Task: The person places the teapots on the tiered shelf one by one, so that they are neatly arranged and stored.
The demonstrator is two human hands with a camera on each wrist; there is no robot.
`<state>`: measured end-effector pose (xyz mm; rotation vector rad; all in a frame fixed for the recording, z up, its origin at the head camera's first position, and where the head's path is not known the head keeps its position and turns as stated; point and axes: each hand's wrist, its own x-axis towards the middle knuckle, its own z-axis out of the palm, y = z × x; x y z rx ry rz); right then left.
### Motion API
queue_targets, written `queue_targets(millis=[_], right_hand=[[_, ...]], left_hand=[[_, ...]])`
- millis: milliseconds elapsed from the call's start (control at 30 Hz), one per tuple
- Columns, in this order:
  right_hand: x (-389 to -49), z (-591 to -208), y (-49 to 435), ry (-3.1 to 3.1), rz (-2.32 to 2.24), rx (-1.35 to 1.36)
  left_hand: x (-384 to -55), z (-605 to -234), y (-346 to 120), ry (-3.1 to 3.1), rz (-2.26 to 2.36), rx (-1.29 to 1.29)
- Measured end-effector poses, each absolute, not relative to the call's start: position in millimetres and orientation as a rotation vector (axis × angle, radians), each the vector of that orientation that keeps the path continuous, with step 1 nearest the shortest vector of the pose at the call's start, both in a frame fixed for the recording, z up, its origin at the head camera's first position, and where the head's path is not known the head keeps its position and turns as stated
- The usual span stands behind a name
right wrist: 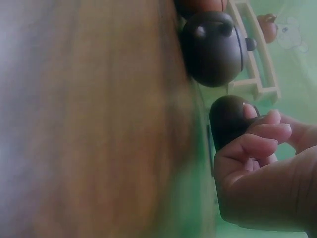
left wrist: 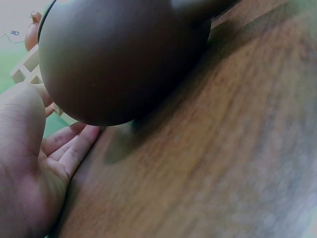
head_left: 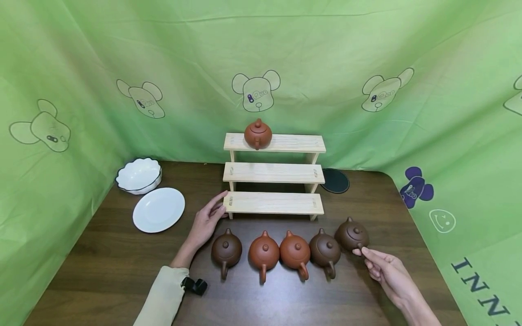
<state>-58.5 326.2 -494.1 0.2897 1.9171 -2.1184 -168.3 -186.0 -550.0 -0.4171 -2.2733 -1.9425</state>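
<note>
At the right, my right hand [head_left: 389, 271] pinches the handle of a dark brown teapot [head_left: 351, 234] between thumb and fingers. The right wrist view shows the teapot [right wrist: 229, 116] partly covered by the curled fingers. My left hand [head_left: 208, 222] touches the left end of the lowest tier of a pale wooden stepped shelf [head_left: 273, 203], its fingers fairly straight in the left wrist view. Close to that wrist sits another dark brown teapot [head_left: 226, 249]. Two reddish-brown teapots, one [head_left: 263, 251] beside the other [head_left: 295, 250], and a further dark brown teapot [head_left: 325, 248] stand in a row before the shelf.
On the top tier stands a reddish-brown teapot [head_left: 258, 134]. A white scalloped bowl [head_left: 139, 175] and a white plate [head_left: 159, 210] are at the left of the wooden table [head_left: 102, 271]. Behind the shelf's right side lies a round black mat [head_left: 335, 181]. Green cloth [head_left: 195, 54] surrounds the table.
</note>
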Motion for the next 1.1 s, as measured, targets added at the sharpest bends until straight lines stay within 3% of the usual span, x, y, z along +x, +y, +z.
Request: queue_targets(millis=[233,467,1100], right_hand=[[-65.5,-480.7,316.3,1.848,-2.245,0.238],[-73.8,-470.0,301.4,1.752,-2.362,0.223],[-105.9,-431.7,259.2,1.680,-2.487,0.097]], left_hand=[[-176.3,-565.5,-192.7,-2.256,-1.965,-0.439],[-169.2,-545.1,-185.2,-2.322,-1.992,-0.353],[-176.0,-564.6,-190.9,-2.233,-1.970,-0.451]])
